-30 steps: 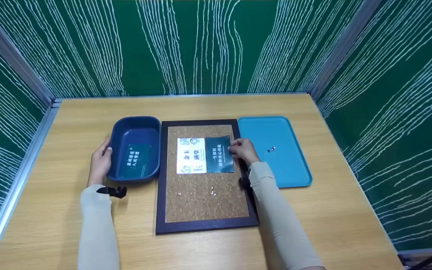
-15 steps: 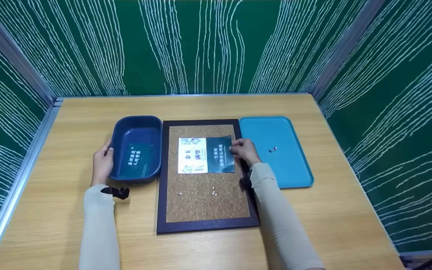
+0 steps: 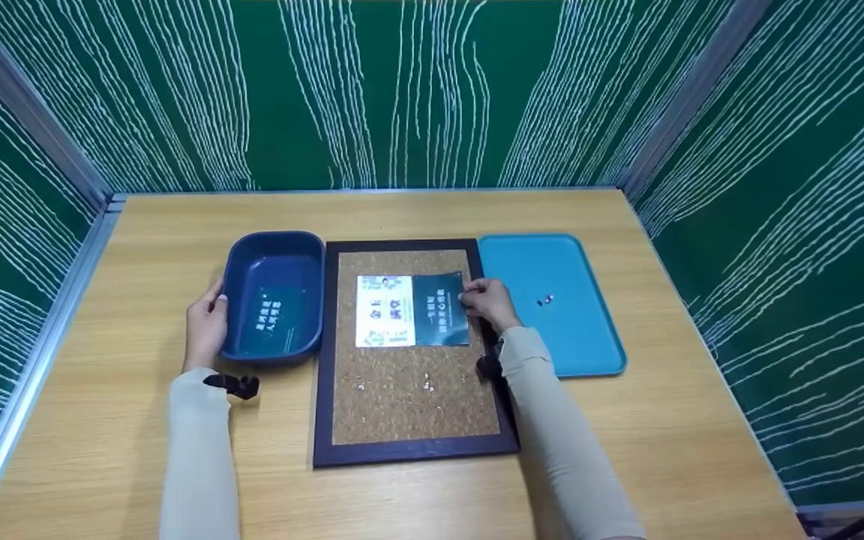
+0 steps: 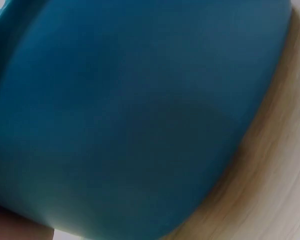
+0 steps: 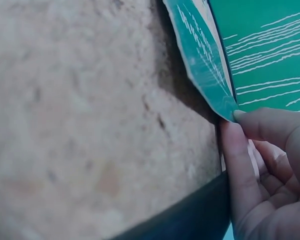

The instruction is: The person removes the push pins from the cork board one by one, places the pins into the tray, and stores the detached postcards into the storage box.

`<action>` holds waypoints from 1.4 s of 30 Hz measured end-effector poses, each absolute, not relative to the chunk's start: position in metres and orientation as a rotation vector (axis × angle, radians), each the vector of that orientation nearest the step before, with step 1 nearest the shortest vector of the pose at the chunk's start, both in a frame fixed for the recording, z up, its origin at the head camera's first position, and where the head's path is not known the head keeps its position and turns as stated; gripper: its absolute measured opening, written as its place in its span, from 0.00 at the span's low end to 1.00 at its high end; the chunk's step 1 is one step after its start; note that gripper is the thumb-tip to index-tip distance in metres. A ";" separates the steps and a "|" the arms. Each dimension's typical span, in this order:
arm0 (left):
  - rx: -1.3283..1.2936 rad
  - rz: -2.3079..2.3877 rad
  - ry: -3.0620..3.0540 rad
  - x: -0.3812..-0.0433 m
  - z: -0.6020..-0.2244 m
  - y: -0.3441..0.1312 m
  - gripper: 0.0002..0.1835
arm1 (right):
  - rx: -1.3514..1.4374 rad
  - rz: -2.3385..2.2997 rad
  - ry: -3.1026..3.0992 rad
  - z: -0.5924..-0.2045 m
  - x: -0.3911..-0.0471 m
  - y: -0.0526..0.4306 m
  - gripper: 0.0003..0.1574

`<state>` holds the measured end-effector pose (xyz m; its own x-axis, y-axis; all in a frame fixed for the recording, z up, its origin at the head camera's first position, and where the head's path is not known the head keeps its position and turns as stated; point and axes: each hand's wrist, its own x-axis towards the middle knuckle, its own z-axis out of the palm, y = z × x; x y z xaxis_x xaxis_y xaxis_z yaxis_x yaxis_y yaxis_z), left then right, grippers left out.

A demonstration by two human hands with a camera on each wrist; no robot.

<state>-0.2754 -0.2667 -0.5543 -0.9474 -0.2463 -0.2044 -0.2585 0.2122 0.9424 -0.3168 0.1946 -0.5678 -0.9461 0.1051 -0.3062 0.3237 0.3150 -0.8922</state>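
My right hand [image 3: 489, 301] pinches the right edge of a dark green card [image 3: 438, 309] between thumb and index finger. In the right wrist view that card [image 5: 202, 60] bows up off the cork, its edge caught at the fingertips. A white card [image 3: 384, 311] with colourful print lies against its left side, a small pin at its top. Both cards are on a dark-framed cork board [image 3: 417, 416]. My left hand [image 3: 205, 328] holds the left wall of a deep blue basin [image 3: 273, 247]; the left wrist view is filled by that basin's outer wall [image 4: 140, 110].
Another green card [image 3: 273, 321] lies inside the basin. Right of the board, a flat turquoise tray [image 3: 582, 337] carries a few tiny dark pins [image 3: 545, 301]. Small clear pins [image 3: 427, 383] dot the lower cork. Green panels with white lines wall the wooden table [image 3: 672, 450].
The head view has shifted slightly. Both hands keep their places, the right on the green card's edge and the left on the basin.
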 end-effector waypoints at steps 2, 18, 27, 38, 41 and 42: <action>-0.508 1.899 2.448 -0.275 -0.555 -0.267 0.25 | 0.395 -1.681 2.389 -0.568 -0.317 0.194 0.12; -0.510 1.904 2.468 -0.274 -0.556 -0.266 0.25 | 0.432 -1.685 2.339 -0.564 -0.319 0.197 0.16; -0.517 1.927 2.425 -0.277 -0.557 -0.266 0.25 | 0.472 -1.713 2.273 -0.558 -0.322 0.201 0.17; -0.530 1.919 2.408 -0.276 -0.556 -0.266 0.25 | 0.506 -1.759 2.170 -0.552 -0.324 0.207 0.20; -0.517 1.926 2.447 -0.276 -0.557 -0.267 0.24 | 0.502 -1.775 2.162 -0.551 -0.323 0.208 0.20; -0.510 1.928 2.471 -0.276 -0.557 -0.267 0.24 | 0.500 -1.780 2.159 -0.551 -0.323 0.207 0.20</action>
<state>-0.2756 -0.2667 -0.5570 -0.9478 -0.2705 -0.1689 -0.2296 0.2113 0.9501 -0.3234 0.2073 -0.5512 -0.8950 0.0771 -0.4393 0.4459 0.1730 -0.8782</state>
